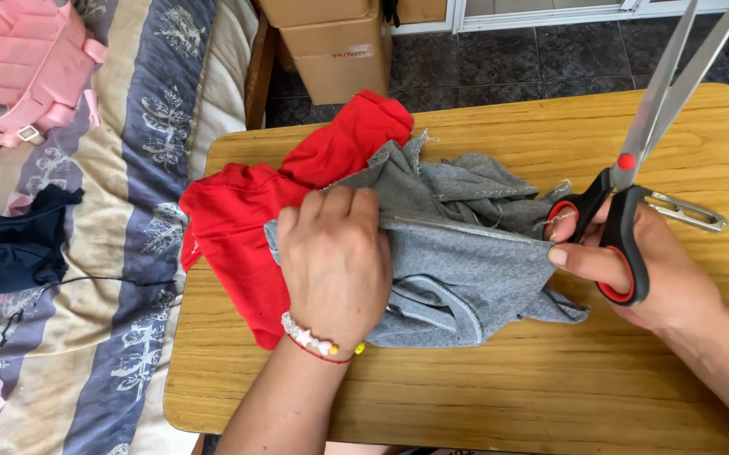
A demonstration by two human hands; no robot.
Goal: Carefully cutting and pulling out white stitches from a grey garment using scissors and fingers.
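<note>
One grey cloth (466, 253) lies mid-table (550, 379), over one red cloth (246, 219) toward the left edge; left hand (335, 261) presses flat on the grey; right hand (643, 270) grips one pair of scissors (634, 160), blades apart.

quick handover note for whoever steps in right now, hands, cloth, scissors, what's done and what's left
Left hand: pressed flat on the grey fabric, pinning it to the wooden table.
Right hand: holds the black-and-red scissors, blades up and away from the cloth.
Red fabric lies partly under the grey, at its left.
Done: grey piece has frayed, raw edges.
Left: no cut under way now; the blades are not on the cloth.
</note>
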